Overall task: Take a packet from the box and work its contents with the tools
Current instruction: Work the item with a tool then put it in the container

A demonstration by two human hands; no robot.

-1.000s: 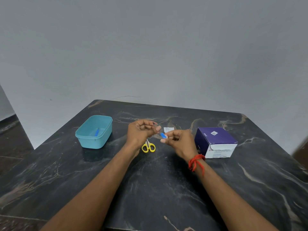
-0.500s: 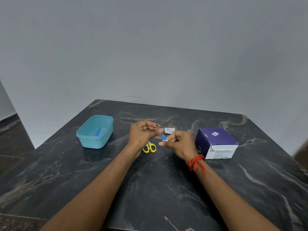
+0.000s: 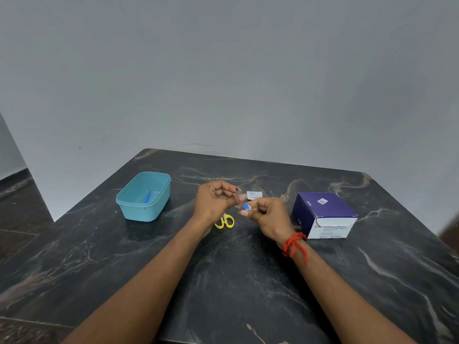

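Two bare hands meet above the dark veined stone table, fingertips almost touching. The right hand pinches a small blue-and-white piece between thumb and forefinger, its other fingers curled in. The left hand is clenched, its fingertips pressed together just left of that piece; what it grips is too small to tell. A torn white paper packet scrap lies just beyond the fingertips. Yellow-handled scissors lie under the left hand. The purple-and-white cardboard box sits to the right of the right hand, the teal plastic tub, holding a blue stick, well left of the left hand.
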